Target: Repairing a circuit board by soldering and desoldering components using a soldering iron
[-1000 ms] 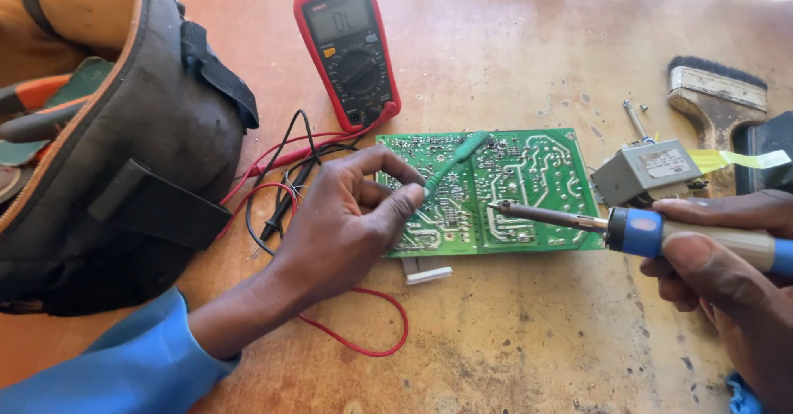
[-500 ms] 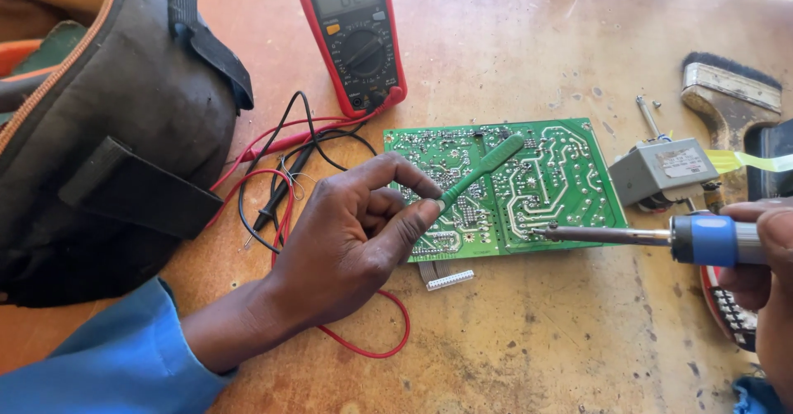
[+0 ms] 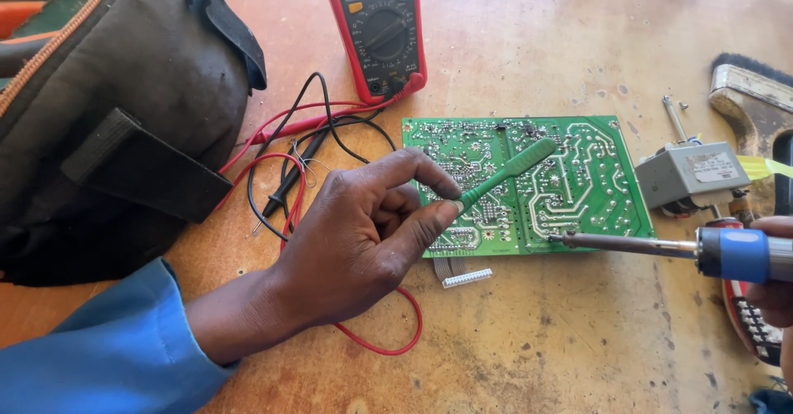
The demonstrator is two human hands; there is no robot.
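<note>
The left hand, in the lower middle of the frame, pinches the near end of a slim green tool between thumb and forefinger, the other fingers curled in beneath. The tool slants up and to the right and lies over the green circuit board, which sits solder side up at the centre right of the frame. The right hand shows only in part at the right edge, closed round the blue handle of a soldering iron; its metal shaft points left, with the tip at the board's lower right edge. Whether the tip touches the board cannot be told.

A white ribbon connector pokes out under the board's near edge. Just right of the board stands a small grey metal box, with a paintbrush behind it in the upper right. A red multimeter lies at the top centre, its red and black test leads looping across the table between the board and a dark tool bag that fills the upper left.

Everything rests on a worn, scratched brown wooden table, brightly lit toward the upper right corner. A blue sleeve covers the left forearm at lower left.
</note>
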